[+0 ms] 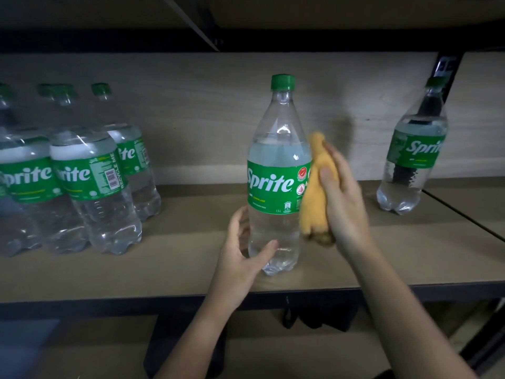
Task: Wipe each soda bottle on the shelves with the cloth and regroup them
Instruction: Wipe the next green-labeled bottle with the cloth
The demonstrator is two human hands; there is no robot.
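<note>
Her left hand (247, 251) curls round the base of the clear green-capped plastic Sprite bottle (277, 173), upright mid-shelf on the pale wooden shelf board (177, 258); the right hand (341, 203) clutches the bunched yellow cloth (317, 198) against its label; wiping seems underway; next, likely, carrying it left to the grouped bottles (68, 173).

Two bare forearms, no sleeves showing, left hand (241, 258), right hand (343, 206), slim fingers (326, 175)
</note>
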